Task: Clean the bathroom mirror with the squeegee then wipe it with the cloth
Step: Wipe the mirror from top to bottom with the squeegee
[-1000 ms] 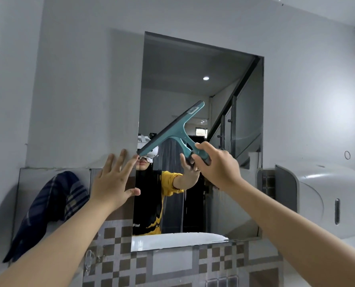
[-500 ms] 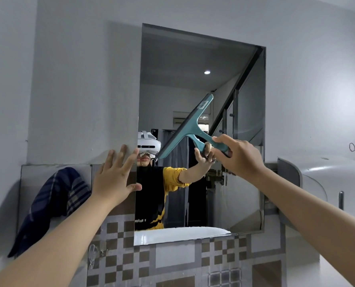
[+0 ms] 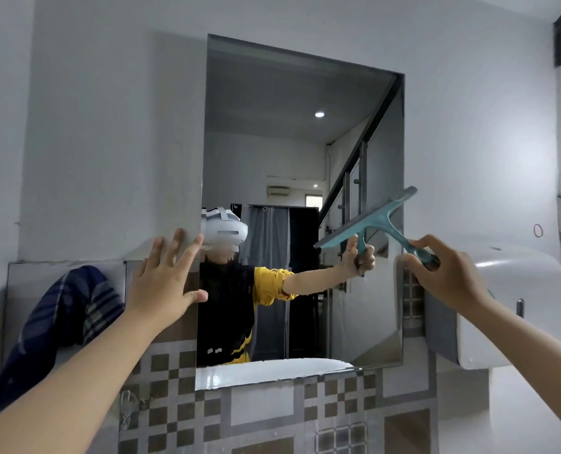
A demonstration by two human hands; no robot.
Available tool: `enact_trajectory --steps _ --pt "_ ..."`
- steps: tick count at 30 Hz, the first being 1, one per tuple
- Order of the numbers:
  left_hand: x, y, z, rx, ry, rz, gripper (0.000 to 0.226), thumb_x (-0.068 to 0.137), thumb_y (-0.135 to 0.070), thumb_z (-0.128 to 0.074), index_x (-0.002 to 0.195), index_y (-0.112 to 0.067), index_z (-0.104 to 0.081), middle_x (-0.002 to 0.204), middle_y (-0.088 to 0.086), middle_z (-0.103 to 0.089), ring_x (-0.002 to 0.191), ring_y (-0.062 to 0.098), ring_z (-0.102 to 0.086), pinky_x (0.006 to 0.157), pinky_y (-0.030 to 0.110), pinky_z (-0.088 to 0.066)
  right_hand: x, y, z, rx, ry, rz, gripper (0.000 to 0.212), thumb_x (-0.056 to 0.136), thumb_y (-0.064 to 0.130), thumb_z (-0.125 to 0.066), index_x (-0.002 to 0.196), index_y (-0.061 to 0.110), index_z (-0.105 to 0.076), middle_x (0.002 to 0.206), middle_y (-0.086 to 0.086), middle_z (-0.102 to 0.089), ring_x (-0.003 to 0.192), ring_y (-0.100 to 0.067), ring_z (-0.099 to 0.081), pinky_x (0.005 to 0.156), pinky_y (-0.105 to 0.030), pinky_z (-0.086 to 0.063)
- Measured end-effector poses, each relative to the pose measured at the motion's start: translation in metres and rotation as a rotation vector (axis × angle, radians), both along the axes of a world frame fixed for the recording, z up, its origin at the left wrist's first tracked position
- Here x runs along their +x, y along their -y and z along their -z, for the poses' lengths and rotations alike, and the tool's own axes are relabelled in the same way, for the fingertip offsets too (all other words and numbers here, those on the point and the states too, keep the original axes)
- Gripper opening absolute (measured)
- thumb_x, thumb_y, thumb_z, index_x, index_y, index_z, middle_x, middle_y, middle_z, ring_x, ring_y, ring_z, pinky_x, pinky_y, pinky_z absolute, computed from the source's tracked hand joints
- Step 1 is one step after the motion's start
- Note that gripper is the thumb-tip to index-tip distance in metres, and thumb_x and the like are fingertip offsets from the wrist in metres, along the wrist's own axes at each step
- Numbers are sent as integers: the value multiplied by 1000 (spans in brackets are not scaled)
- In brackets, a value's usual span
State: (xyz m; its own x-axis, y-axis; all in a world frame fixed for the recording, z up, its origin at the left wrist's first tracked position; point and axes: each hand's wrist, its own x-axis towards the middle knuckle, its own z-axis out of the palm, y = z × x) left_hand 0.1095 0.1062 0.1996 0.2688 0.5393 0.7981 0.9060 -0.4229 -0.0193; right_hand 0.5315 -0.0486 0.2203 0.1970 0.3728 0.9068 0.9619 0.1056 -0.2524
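Observation:
The rectangular mirror (image 3: 272, 126) hangs on the white wall straight ahead. My right hand (image 3: 449, 273) grips the handle of a teal squeegee (image 3: 371, 221), whose blade lies tilted across the mirror's right edge, its upper end just past the glass. My left hand (image 3: 166, 283) is flat with fingers spread against the mirror's left edge, holding nothing. A dark blue plaid cloth (image 3: 59, 316) hangs over a ledge at the left, apart from both hands.
A white wall dispenser (image 3: 508, 309) juts out just right of the mirror, close under my right hand. Brown and grey checked tiles (image 3: 338, 414) cover the wall below the mirror. A person's reflection shows in the glass.
My right hand has carried the squeegee from the mirror's middle to its right edge. The left hand has stayed on the left edge.

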Motion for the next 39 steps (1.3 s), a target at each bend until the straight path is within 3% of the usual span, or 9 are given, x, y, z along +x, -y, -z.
enact_trajectory --steps 6,8,13,18,23,32,39 --pt "1 -1 1 4 0 -4 106 72 -58 -62 145 -35 12 156 2 11 143 35 1 111 52 -23 -1 -3 27 28 -145 -122 15 85 22 -67 97 18 -60 91 -3 -64 70 -22 -62 59 -40 -56" --pt "1 -1 1 5 4 -3 107 71 -58 -62 145 -35 11 156 2 10 143 35 1 110 53 -23 -9 -8 34 58 -179 -136 14 85 17 -68 96 16 -61 89 -4 -65 65 -15 -59 54 -33 -52" --pt "0 -3 1 10 1 -4 107 70 -57 -63 145 -35 10 156 3 10 143 35 1 111 54 -23 -35 -8 43 -7 -384 -168 11 89 27 -62 94 23 -52 76 -7 -64 55 -29 -58 48 -39 -50" --pt "1 -6 2 15 1 -4 108 70 -57 -63 145 -35 11 156 2 10 143 36 0 110 55 -23 -70 -9 41 -69 -527 -216 13 94 28 -54 99 20 -45 80 0 -56 52 -18 -52 45 -29 -43" --pt "-5 -5 3 -7 20 10 106 72 -57 -62 145 -36 12 156 1 13 143 34 4 111 53 -20 -109 -9 38 -64 -700 -267 15 96 28 -50 101 18 -40 85 -10 -57 41 -15 -47 33 -20 -38" --pt "7 -4 3 6 16 0 105 77 -56 -59 143 -34 20 156 6 16 143 36 6 113 53 -19 -151 -13 28 -34 -938 -328 17 97 26 -45 108 14 -39 75 -9 -54 37 -15 -43 30 -17 -31" --pt "-4 2 22 72 -44 51 95 77 -54 -62 148 -30 -5 156 15 -13 142 39 -10 106 59 -30 -231 -23 25 -28 -1080 -507 17 95 28 -50 100 16 -38 83 -9 -56 32 -14 -47 32 -19 -33"
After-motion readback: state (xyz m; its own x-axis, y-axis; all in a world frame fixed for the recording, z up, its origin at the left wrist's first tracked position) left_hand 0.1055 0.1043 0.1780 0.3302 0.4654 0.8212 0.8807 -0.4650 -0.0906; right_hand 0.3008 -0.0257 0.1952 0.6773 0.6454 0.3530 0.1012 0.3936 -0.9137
